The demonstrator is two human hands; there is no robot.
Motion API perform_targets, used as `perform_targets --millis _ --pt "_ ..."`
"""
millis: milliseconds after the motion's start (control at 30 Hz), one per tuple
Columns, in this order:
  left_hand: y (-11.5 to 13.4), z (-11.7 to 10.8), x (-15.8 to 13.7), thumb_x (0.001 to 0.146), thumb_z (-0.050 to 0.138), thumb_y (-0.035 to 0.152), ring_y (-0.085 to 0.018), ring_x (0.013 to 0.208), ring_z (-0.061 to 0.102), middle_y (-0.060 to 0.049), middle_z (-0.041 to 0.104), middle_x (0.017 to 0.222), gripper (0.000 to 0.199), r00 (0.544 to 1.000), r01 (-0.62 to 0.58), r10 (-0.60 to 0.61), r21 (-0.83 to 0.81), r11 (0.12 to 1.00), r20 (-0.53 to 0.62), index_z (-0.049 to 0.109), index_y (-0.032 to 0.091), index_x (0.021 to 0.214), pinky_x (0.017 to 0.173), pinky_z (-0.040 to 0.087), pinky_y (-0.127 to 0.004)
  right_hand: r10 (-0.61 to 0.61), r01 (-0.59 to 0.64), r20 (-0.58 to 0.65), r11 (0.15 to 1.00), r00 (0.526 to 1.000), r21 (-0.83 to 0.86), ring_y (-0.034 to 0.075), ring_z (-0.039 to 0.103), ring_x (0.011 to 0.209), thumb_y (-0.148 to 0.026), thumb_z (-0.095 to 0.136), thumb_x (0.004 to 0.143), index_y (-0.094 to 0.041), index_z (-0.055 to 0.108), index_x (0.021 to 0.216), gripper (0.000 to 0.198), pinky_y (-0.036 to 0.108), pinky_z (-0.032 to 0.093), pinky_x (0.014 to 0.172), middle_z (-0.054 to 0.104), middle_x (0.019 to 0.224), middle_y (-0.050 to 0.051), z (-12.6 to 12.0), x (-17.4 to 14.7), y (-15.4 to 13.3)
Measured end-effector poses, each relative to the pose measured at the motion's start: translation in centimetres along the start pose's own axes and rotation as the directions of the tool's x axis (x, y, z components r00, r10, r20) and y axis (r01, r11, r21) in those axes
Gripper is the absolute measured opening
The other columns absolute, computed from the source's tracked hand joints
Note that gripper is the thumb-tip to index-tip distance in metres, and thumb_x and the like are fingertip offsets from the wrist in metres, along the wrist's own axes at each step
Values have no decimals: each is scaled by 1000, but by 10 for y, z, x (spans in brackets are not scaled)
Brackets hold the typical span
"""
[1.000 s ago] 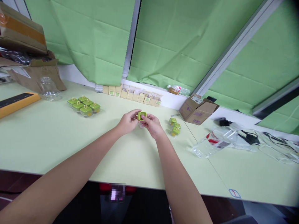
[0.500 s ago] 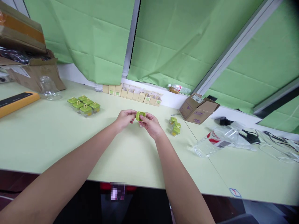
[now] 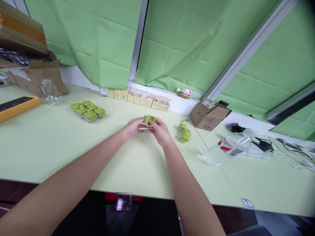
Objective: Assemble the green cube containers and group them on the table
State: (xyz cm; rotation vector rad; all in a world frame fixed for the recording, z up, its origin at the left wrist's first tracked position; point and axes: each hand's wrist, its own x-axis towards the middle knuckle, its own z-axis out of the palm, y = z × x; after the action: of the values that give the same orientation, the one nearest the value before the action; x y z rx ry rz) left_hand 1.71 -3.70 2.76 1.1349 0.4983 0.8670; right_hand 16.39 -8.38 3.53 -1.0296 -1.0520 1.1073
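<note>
A small green square lid (image 3: 147, 119), its hollow side showing, is held up in front of me between both hands. My left hand (image 3: 131, 129) has its fingers bent, with the tips against the lid's left edge. Gripping the lid from the right, my right hand (image 3: 160, 131) presses a thumb into its hollow side. A small pale thing shows below the lid at the fingertips, too little to name. To the left stand several small clear containers with green lids (image 3: 90, 114) and loop handles. Three similar green-lidded containers (image 3: 185, 137) stand on the right.
A row of small cardboard boxes (image 3: 140, 99), some with open tops, lines the back of the table (image 3: 137, 167). An open carton (image 3: 209, 114) and a large plastic bottle (image 3: 223, 149) lie to the right. On the left are a glass jar (image 3: 50, 95) and an orange power strip (image 3: 19, 108).
The green lid has tilted and moved slightly up and to the right in my hands. The left hand's fingers have shifted with it and spread a little.
</note>
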Motion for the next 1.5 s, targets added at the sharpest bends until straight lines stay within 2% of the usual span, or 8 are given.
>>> perform_targets --millis 267,367,500,567,733,833,1200,1500 --pt "-4 1 3 81 69 49 -17 88 63 -8 68 106 35 990 -74 66 -62 995 -128 72 19 98 69 51 -26 -164 72 -201 913 966 -402 13 56 57 -61 65 77 -21 55 77 41 26 44 52 60 71 0 -1 4 5" --pt "-4 -5 7 76 74 45 -14 78 62 -8 69 97 35 962 -106 76 -101 989 -261 71 16 94 67 51 -26 -264 62 -159 670 951 -740 17 59 74 -49 66 81 -22 65 89 28 30 49 71 61 86 4 -11 3 12" --pt "-7 -12 11 74 77 44 -12 72 61 -7 68 90 34 946 -121 81 -108 987 -314 71 14 90 68 53 -27 -151 97 39 403 988 -910 19 59 81 -30 65 80 -21 70 100 22 34 47 82 60 92 7 -17 2 22" --pt "-9 -14 12 75 76 43 -12 70 61 -7 68 87 33 949 -111 77 -95 989 -306 71 13 88 68 53 -27 -173 106 33 430 984 -897 18 59 81 -29 62 81 -21 69 101 22 34 47 83 61 95 7 -18 4 26" --pt "-14 -17 14 76 76 44 -13 68 64 -8 71 86 36 952 -107 90 -42 993 -292 73 11 89 70 53 -30 -182 64 -166 836 969 -544 13 61 72 -36 65 77 -22 60 102 29 31 54 71 63 100 2 -17 14 28" --pt "-16 -20 16 76 75 46 -14 69 66 -10 72 87 39 946 -101 95 -4 995 -309 73 10 91 74 54 -32 -162 90 -216 946 963 -310 13 64 75 -37 73 71 -21 60 97 34 29 56 70 63 97 1 -13 16 27" --pt "-18 -23 18 79 72 41 -17 70 68 -11 74 87 33 933 -54 54 11 998 -356 74 10 90 76 55 -34 -144 153 -184 988 972 36 16 66 87 -37 84 63 -20 62 93 41 36 58 86 64 96 2 -1 10 16" --pt "-15 -21 16 75 77 42 -17 78 67 -10 73 91 35 966 -82 59 -84 993 -250 74 11 91 82 53 -33 -176 172 -115 984 978 -48 15 65 85 -34 84 62 -21 63 93 40 37 55 89 65 96 1 0 7 13"
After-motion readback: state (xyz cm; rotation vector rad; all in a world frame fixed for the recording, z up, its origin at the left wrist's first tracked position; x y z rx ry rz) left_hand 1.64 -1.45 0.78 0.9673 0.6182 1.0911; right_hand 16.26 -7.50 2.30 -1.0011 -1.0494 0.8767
